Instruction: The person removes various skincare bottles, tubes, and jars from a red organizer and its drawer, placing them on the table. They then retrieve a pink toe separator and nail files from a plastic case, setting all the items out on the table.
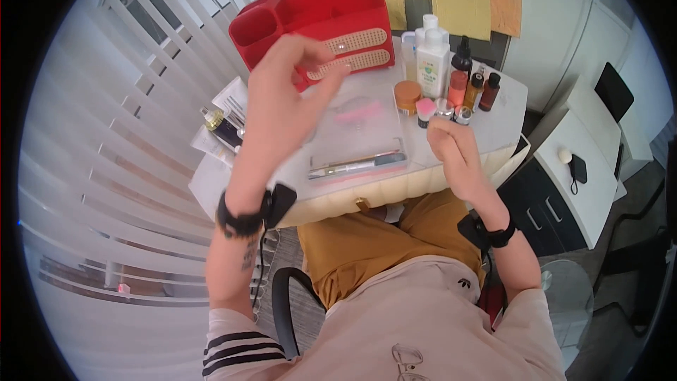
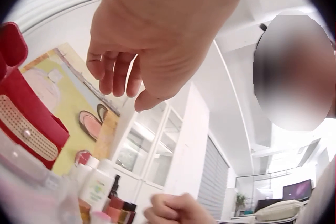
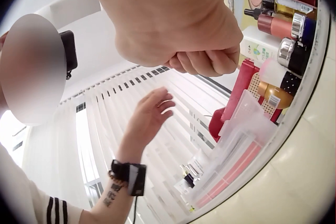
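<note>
My left hand (image 1: 282, 102) is raised above the left side of the table, thumb apart from loosely bent fingers, holding nothing. Beneath and beside it is a clear plastic box (image 1: 335, 142) with slim brushes or pens (image 1: 358, 166) along its front and something pink inside. Behind that hand stands a red organizer (image 1: 331, 5) with woven-front drawers. My right hand (image 1: 455, 155) hovers over the table's front edge, its fingers curled into a fist with no object showing in it. Just past the fist are small jars, one with a pink lid (image 1: 425, 107), and an orange-lidded jar (image 1: 407, 93).
A white bottle (image 1: 431, 70), a dark pump bottle (image 1: 462, 56) and several small bottles crowd the back right of the table (image 1: 511, 99). Tubes and a dark bottle (image 1: 222, 129) stand at the left edge, next to vertical blinds (image 1: 141, 134). A white desk (image 1: 575, 155) is off right.
</note>
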The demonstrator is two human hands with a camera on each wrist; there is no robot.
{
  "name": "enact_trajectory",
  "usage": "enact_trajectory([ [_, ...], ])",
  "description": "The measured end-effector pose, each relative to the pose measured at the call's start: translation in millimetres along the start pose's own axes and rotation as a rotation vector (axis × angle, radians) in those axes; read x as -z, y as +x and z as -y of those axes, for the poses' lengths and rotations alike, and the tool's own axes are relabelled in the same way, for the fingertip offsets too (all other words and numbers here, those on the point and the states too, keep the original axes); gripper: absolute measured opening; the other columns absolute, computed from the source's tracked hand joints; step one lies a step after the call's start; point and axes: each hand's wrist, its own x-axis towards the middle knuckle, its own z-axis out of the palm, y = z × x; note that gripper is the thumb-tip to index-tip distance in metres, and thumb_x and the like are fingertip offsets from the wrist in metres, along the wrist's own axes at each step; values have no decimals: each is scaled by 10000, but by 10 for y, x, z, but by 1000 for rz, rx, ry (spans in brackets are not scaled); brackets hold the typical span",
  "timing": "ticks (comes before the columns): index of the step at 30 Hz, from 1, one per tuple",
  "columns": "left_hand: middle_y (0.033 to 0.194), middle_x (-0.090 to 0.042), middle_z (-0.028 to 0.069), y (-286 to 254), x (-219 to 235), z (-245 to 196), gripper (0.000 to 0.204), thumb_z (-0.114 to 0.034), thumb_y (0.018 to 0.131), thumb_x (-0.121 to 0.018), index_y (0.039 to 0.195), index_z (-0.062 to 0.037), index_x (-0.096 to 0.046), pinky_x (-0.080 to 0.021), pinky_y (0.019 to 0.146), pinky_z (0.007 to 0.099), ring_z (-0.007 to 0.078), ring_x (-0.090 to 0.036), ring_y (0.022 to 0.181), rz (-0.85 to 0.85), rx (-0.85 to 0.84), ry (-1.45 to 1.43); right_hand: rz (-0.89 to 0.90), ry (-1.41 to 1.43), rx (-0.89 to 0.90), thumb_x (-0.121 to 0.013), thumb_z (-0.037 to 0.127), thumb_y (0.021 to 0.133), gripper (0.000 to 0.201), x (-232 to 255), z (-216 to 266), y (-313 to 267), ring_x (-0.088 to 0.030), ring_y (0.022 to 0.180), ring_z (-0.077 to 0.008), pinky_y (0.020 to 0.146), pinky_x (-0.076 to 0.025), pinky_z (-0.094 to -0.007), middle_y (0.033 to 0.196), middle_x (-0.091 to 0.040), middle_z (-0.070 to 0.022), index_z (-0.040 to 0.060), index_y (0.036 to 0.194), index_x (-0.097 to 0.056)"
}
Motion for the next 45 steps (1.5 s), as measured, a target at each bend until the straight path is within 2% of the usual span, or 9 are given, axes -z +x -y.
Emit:
enact_trajectory([
  [4, 874, -654, 76, -679, -115, -263, 267, -183, 837, -822, 964, -14, -657, -493, 740, 329, 222, -640, 826, 130, -19, 22, -15, -69, 63, -501, 83, 1002, 194, -92, -157, 3, -352, 582, -171, 555, -348, -345, 639, -374, -133, -35, 851, -483],
  [7, 998, -654, 131, -986, -252, -255, 359, -238, 828, -834, 1017, 5, -648, -509, 787, 409, 316, -639, 902, 314, -43, 112, -20, -119, 49, -517, 79, 1004, 194, -168, -236, 6, -381, 591, -150, 553, -362, -333, 632, -386, -113, -28, 845, -487],
  [9, 1138, -619, 190, -1131, -350, -159, 510, -325, 849, -812, 1147, 39, -615, -500, 870, 472, 384, -604, 1010, 447, 60, 186, -22, -115, 48, -564, 65, 987, 188, -226, -303, 0, -374, 577, -124, 532, -350, -322, 616, -405, -81, -21, 835, -494],
  [13, 1169, -587, 220, -1280, -477, 2, 634, -388, 870, -780, 1250, 71, -561, -490, 911, 476, 396, -580, 1073, 438, 7, 254, 29, -70, -27, -623, 68, 962, 185, -317, -428, -31, -374, 557, -92, 519, -342, -306, 597, -428, -37, -4, 830, -517],
  [19, 1093, -577, 215, -1285, -623, 207, 636, -399, 871, -773, 1235, 79, -564, -487, 885, 482, 400, -570, 1024, 412, 10, 277, 75, -74, -51, -665, 55, 927, 141, -366, -582, -26, -385, 536, -71, 503, -309, -287, 581, -441, 1, 20, 871, -540],
  [27, 989, -582, 217, -1132, -726, 328, 533, -426, 852, -790, 1016, 34, -578, -500, 836, 484, 410, -585, 937, 477, 29, 238, 81, -79, -36, -632, 11, 902, 111, -340, -542, -9, -385, 518, -89, 509, -314, -295, 569, -412, -15, 28, 947, -532],
  [37, 1023, -640, 267, -980, -709, 293, 639, -487, 819, -809, 1080, 69, -632, -520, 854, 479, 435, -639, 981, 559, 98, 263, 98, -41, -49, -603, 6, 919, 87, -327, -535, -23, -415, 550, -98, 528, -340, -297, 604, -429, -33, 18, 973, -536],
  [39, 968, -675, 287, -870, -650, 215, 644, -478, 788, -839, 1073, 64, -640, -530, 813, 477, 433, -670, 930, 687, 281, 168, 110, -42, -67, -584, 24, 954, 55, -318, -526, -26, -445, 578, -117, 555, -370, -305, 637, -470, -50, 11, 989, -544],
  [45, 898, -695, 286, -900, -695, 312, 654, -466, 757, -864, 1057, 75, -654, -530, 779, 476, 437, -690, 878, 660, 261, 87, 78, -109, -6, -513, 68, 1031, 78, -306, -448, -20, -548, 669, -228, 648, -440, -350, 754, -580, -120, 0, 1018, -551],
])
